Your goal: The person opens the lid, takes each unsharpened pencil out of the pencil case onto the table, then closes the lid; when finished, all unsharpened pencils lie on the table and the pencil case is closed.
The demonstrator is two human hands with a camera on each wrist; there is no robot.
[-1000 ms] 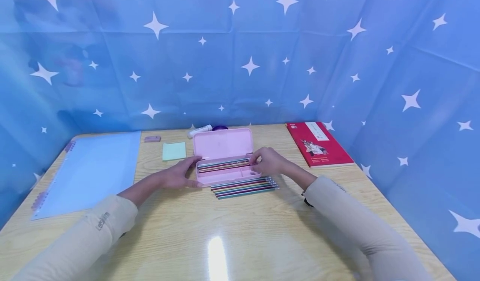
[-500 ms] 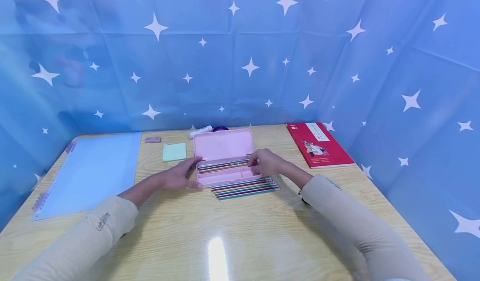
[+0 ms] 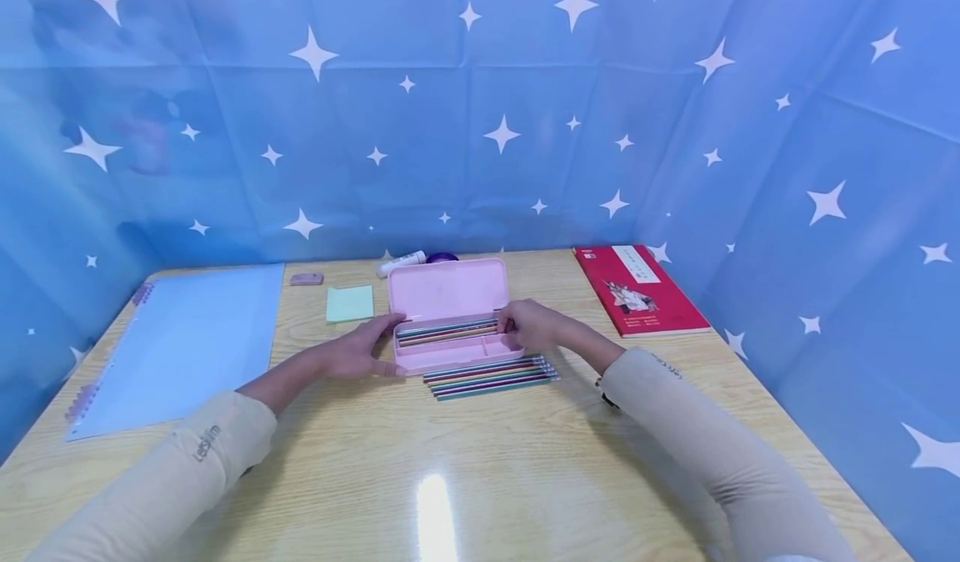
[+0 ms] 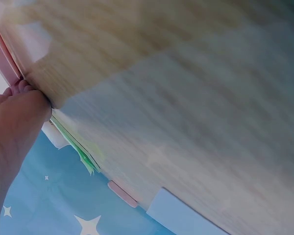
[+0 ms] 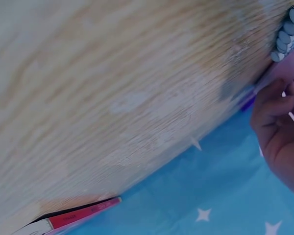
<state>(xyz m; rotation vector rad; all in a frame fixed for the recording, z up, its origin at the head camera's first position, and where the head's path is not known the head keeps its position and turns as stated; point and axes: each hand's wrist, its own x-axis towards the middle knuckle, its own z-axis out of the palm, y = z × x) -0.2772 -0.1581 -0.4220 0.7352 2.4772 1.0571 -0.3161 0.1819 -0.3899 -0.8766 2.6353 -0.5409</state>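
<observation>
Left hand lies against the left end of the open pink case, thumb at the near corner and fingers stretched along the end wall; the fingers are nearly straight and press rather than grasp. In the left wrist view the fingertips touch the pink edge. Right hand is at the case's right end, fingers curled at the ends of the pencils lying in the rear compartment; whether it pinches a pencil or only touches them cannot be told. The right wrist view shows bent fingers against the pink wall.

The case sits at the centre of the table, lid raised toward the back. Its front compartment is divided, and what it holds cannot be made out. A row of loose pencils lies side by side on the table just in front of the case, touching or nearly touching its front wall.

Behind the case: a glue stick and a purple object. To the left: a green sticky pad, an eraser, and a blue folder. A red book lies well to the right.
</observation>
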